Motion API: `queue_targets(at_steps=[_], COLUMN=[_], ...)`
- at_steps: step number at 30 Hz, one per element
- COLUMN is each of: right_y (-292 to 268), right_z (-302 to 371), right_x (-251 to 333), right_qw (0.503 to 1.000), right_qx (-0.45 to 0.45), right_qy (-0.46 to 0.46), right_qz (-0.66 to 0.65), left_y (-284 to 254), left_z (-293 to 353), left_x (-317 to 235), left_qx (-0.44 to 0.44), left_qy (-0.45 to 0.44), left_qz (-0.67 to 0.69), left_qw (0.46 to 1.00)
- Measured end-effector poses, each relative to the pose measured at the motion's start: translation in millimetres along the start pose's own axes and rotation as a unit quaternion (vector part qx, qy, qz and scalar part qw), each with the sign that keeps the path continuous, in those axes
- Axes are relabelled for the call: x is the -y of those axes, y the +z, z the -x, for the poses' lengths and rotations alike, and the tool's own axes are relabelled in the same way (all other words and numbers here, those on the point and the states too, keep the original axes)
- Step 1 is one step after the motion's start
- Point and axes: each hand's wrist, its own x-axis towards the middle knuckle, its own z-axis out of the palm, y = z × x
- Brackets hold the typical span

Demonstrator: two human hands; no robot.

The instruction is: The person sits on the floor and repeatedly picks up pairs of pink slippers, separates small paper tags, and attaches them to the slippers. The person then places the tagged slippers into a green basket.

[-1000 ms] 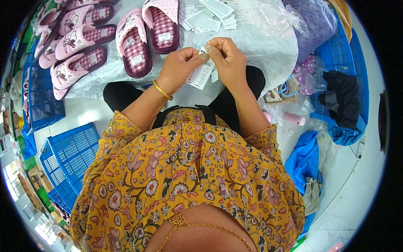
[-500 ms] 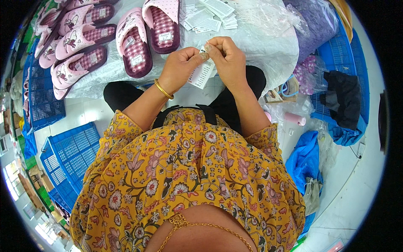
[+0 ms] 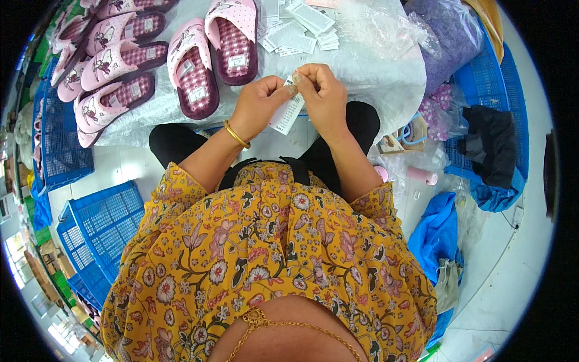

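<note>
Pink slippers (image 3: 187, 66) crowd upper left, paper tags (image 3: 298, 27) block top center; bare white sheet (image 3: 374, 78) right of them stays free.

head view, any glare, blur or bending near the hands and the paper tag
Head view: even bright light, left hand, right hand and white paper tag sharp; mild glare on the clear plastic sheet; fisheye bends the blue crates toward the black rim.

pink slippers (image 3: 187, 66) in rows on desk, left | loose white tags (image 3: 298, 27) piled beyond | blue crates (image 3: 99, 223) on floor | purple bag (image 3: 449, 42) far right
</note>
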Motion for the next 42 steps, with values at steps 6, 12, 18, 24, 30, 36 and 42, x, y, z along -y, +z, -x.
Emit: queue_targets(at_steps=[6, 12, 18, 24, 30, 36, 42], right_y=[-14, -21, -19, -20, -20, -26, -30], right_z=[-1, 14, 12, 12, 15, 17, 26], right_x=[-12, 16, 13, 15, 7, 1, 7], right_qw=[0.996, 0.989, 0.979, 0.969, 0.960, 0.960, 0.956], right_qx=[-0.030, 0.036, 0.055, 0.084, 0.070, 0.113, 0.156], right_qy=[-0.066, 0.127, 0.175, 0.191, 0.211, 0.198, 0.211], right_qz=[0.049, -0.061, -0.093, -0.129, -0.173, -0.166, -0.131], left_y=[-4, -7, -5, -5, -4, -14, -14], left_z=[1, 4, 6, 7, 11, 16, 9], left_x=[-6, -2, -3, 0, -6, -15, -4], left_qx=[-0.021, -0.032, -0.039, -0.051, -0.055, 0.059, 0.128], left_qy=[0.047, 0.083, 0.131, 0.173, 0.289, 0.253, -0.047], left_qz=[-0.087, -0.098, -0.110, -0.146, -0.266, -0.244, -0.010], left_qw=[0.995, 0.991, 0.985, 0.973, 0.918, 0.935, 0.991])
